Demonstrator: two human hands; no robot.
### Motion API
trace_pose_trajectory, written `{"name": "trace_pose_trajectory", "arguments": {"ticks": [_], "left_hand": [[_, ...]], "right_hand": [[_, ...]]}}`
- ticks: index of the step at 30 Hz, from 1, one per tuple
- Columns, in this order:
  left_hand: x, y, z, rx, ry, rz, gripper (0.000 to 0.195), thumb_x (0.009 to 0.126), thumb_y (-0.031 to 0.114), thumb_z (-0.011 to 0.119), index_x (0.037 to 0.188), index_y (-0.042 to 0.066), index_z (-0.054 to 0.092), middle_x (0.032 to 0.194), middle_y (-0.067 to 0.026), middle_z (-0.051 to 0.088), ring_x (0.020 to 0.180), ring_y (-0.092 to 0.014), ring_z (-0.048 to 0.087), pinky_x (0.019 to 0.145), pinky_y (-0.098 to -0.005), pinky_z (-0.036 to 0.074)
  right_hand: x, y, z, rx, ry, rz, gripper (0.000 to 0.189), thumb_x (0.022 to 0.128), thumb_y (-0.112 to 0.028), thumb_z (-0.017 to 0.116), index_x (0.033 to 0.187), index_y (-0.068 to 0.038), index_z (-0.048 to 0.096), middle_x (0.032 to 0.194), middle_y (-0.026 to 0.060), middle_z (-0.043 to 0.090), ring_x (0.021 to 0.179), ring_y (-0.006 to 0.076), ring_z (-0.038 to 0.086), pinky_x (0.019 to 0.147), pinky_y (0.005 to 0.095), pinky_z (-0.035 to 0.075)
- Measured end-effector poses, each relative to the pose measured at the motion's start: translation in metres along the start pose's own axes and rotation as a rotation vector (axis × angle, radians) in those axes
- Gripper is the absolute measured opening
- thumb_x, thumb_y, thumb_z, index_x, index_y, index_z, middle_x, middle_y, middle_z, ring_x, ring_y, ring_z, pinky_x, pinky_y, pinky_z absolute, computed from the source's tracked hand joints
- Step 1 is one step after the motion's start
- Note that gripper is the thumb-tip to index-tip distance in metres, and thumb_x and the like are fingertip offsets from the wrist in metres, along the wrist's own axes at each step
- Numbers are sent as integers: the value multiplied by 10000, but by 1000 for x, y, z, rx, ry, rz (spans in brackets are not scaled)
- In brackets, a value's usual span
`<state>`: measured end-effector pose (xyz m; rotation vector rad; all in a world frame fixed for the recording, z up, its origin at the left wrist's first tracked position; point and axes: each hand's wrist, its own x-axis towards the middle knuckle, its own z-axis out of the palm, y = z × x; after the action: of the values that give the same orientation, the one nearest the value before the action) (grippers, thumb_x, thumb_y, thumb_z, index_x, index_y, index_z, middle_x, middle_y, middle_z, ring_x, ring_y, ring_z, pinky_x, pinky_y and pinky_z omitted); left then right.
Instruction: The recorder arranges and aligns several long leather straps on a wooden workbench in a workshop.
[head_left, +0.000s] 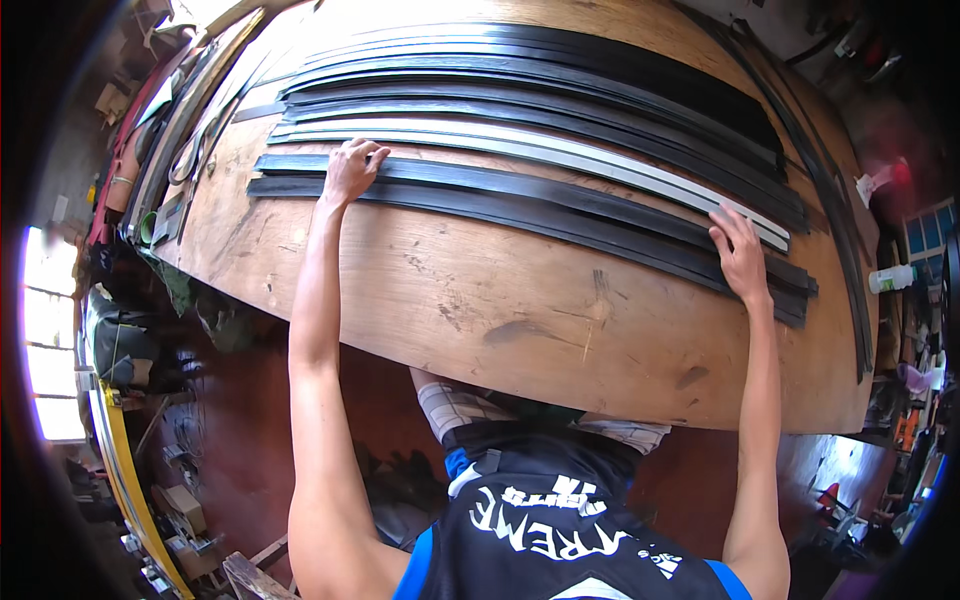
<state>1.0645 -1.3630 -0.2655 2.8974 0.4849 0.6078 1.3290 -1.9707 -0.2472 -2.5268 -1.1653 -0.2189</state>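
Observation:
Long black strips, perhaps leather, lie in rows across a wooden tabletop (465, 285). My left hand (354, 171) touches the left part of a glossy black strip (480, 174), its fingers bent. Near the right ends of the strips, my right hand (739, 251) rests with fingers slightly spread over the same row, beside a light-reflecting strip (600, 161). The nearest black strip (525, 223) runs along the front of the row. Beyond are several stacked dark strips (525, 90). Whether either hand pinches a strip cannot be made out.
More long dark strips (832, 217) lie along the table's right side. Rolled and folded material (142, 150) is piled at the left edge. A white bottle (892, 279) stands past the right edge. A yellow bar (120, 465) is at lower left.

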Motion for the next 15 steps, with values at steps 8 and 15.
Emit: {"name": "trace_pose_trajectory", "arguments": {"ticks": [8,15], "left_hand": [[-14,-8,-3,35,-12,36,265,953,325,638,1005,87,740,1008,-120,708,953,-325,670,865,-428,503],[-9,-1,-4,-154,-40,-64,220,950,261,643,1001,62,722,983,-135,722,907,-341,683,812,-424,528]], "right_hand": [[-19,-29,5,103,2,7,389,988,-320,598,1251,-37,641,1256,129,633,1188,334,571,1028,407,434],[-21,-23,-4,67,-13,33,375,978,-309,618,1241,-42,641,1259,124,631,1182,316,584,1011,403,449]]}}
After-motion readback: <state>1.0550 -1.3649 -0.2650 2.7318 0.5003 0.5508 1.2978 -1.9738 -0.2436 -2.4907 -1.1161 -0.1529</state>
